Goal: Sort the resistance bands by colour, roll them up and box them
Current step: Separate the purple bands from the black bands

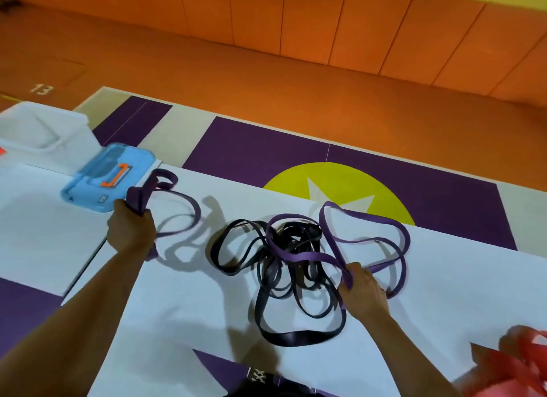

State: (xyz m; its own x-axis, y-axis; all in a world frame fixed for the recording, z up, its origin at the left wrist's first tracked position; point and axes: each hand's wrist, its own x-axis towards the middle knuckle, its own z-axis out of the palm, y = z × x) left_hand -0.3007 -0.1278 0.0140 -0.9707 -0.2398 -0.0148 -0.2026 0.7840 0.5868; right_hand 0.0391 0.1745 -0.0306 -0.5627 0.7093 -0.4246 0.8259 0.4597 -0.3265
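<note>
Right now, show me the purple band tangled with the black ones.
The purple band in the right hand: it loops over the black bands, while the other purple band, in the left hand, hangs apart.

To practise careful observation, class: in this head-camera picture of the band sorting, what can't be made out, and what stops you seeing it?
Head view:
The tangled black rubber bands: overlapping loops hide their number.
The red soft item: blurred, cut off by the bottom right corner.
The white plastic box: contents washed out, left edge cuts it.
The blue plastic case: label too small to read.
</note>
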